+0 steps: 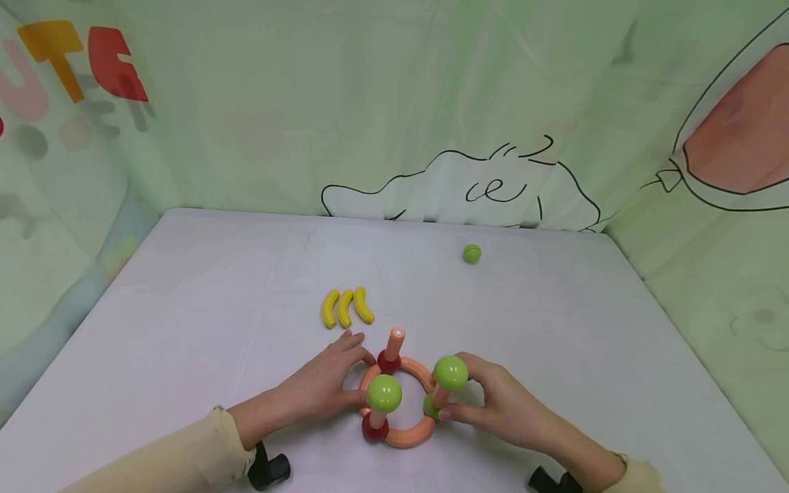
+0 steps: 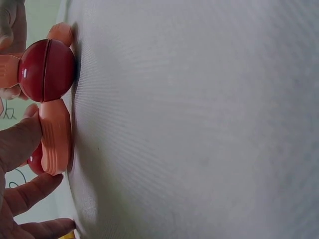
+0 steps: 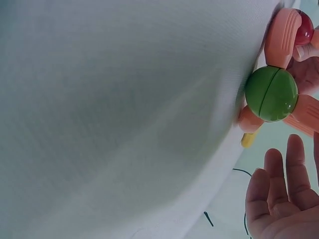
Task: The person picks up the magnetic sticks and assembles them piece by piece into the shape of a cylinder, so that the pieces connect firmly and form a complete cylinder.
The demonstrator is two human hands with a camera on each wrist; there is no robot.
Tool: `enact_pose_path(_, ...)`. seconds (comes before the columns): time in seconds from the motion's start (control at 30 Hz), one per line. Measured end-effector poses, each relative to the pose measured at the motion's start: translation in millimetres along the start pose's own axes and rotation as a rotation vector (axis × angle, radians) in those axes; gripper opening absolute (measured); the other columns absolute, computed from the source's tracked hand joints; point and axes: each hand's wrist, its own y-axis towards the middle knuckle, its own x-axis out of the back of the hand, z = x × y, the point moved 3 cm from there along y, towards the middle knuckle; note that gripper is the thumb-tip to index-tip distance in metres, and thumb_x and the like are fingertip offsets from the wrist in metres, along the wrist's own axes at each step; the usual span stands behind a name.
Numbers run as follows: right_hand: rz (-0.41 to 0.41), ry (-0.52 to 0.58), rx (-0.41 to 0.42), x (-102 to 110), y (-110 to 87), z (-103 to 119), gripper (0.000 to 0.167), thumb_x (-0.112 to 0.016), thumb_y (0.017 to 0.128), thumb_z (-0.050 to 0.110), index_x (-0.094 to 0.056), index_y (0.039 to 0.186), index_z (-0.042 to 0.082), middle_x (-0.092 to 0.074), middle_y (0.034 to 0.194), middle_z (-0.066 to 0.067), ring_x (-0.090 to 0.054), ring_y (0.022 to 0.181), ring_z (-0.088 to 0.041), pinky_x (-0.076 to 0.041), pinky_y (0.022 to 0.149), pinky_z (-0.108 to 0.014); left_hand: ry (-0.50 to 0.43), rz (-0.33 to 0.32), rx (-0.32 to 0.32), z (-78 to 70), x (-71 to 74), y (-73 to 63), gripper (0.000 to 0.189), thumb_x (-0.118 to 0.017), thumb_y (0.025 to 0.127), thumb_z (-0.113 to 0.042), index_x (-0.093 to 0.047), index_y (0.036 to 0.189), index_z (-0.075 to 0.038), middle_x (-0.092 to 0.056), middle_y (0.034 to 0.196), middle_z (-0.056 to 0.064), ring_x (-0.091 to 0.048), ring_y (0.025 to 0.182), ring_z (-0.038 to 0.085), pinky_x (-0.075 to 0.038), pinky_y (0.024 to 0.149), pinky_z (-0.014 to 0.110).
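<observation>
A ring of curved orange rods (image 1: pixel 411 436) lies on the table, joined by a back red ball (image 1: pixel 389 361), a front red ball (image 1: pixel 374 426) and a green ball (image 3: pixel 271 93). Short orange rods rise from these balls. Light green balls (image 1: pixel 385 394) top the front and right uprights; the back upright (image 1: pixel 395 342) is bare. My left hand (image 1: pixel 329 380) pinches a curved orange rod (image 2: pixel 56 137) on the ring's left side. Around the right upright (image 1: pixel 440 397) my right hand (image 1: pixel 502 404) holds with thumb low by the green ball and index finger behind the top ball.
Three yellow banana-shaped pieces (image 1: pixel 345 308) lie side by side behind the ring. Farther back on the white-covered table (image 1: pixel 203 294) sits a loose light green ball (image 1: pixel 472 253). Printed green cloth (image 1: pixel 259 116) surrounds the back and sides.
</observation>
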Motion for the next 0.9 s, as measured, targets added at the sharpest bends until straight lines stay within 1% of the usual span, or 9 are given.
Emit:
enact_pose_path(0.17, -0.007, -0.005, 0.003, 0.1, 0.2, 0.6, 0.016, -0.08, 0.089, 0.022, -0.068, 0.099, 0.025, -0.07, 0.102, 0.01, -0.062, 0.102, -0.005, -0.052, 0.097, -0.026, -0.002, 0.005, 0.008, 0.5, -0.5, 0.2, 0.036, -0.082, 0.086, -0.026, -0.067, 0.113, -0.01, -0.042, 0.157, 0.026, -0.028, 0.152, 0.048, -0.035, 0.117, 0.065)
enact_pose_path(0.33, -0.004, 0.0, -0.029, -0.2, 0.8, 0.8, 0.014, -0.08, 0.09, 0.024, -0.069, 0.098, 0.026, -0.07, 0.103, 0.009, -0.062, 0.102, -0.005, -0.052, 0.098, -0.027, -0.01, 0.011, 0.014, 1.2, -1.2, 1.1, 0.036, -0.082, 0.087, -0.027, -0.066, 0.114, -0.01, -0.041, 0.157, 0.025, -0.027, 0.153, 0.048, -0.035, 0.117, 0.065)
enact_pose_path(0.63, 0.0, -0.015, -0.071, -1.6, 1.0, 0.6, 0.016, -0.081, 0.088, 0.023, -0.068, 0.097, 0.025, -0.069, 0.104, 0.01, -0.061, 0.102, -0.004, -0.053, 0.097, -0.029, -0.016, 0.009, 0.015, 2.2, -1.8, 0.8, 0.036, -0.082, 0.086, -0.026, -0.066, 0.114, -0.009, -0.041, 0.158, 0.025, -0.027, 0.153, 0.047, -0.035, 0.117, 0.065)
enact_pose_path(0.9, 0.015, -0.006, -0.087, 1.4, 1.7, 1.4, 0.011, -0.079, 0.089, 0.025, -0.07, 0.095, 0.027, -0.068, 0.104, 0.011, -0.061, 0.102, -0.005, -0.053, 0.097, -0.028, -0.007, 0.013, 0.021, 0.5, -2.1, -1.4, 0.034, -0.083, 0.085, -0.023, -0.065, 0.11, -0.009, -0.041, 0.157, 0.026, -0.027, 0.153, 0.048, -0.034, 0.118, 0.064)
